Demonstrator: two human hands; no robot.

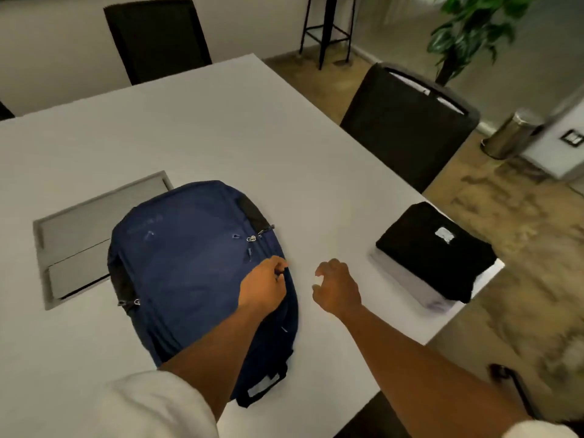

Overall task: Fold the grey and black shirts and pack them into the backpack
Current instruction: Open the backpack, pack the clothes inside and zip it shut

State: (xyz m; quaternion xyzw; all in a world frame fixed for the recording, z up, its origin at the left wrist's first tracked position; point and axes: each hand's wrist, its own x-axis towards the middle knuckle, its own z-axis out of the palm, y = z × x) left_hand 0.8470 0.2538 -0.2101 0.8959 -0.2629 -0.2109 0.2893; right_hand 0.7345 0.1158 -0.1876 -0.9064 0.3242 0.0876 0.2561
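Note:
A navy blue backpack (189,267) lies flat on the white table (221,137), its zippers shut. My left hand (264,287) rests on the backpack's right edge, fingers pinched on a small dark zipper pull. My right hand (336,287) hovers over the table just right of the backpack, fingers apart and holding nothing. At the table's right corner a folded black shirt (433,251) lies stacked on a folded grey shirt (410,282), which shows only along its front edge.
A grey cable hatch (79,229) is set into the table left of the backpack. Dark chairs (407,128) stand at the right and far sides. A plant (467,33), a metal bin (512,134) and a black stand (328,30) stand on the floor beyond.

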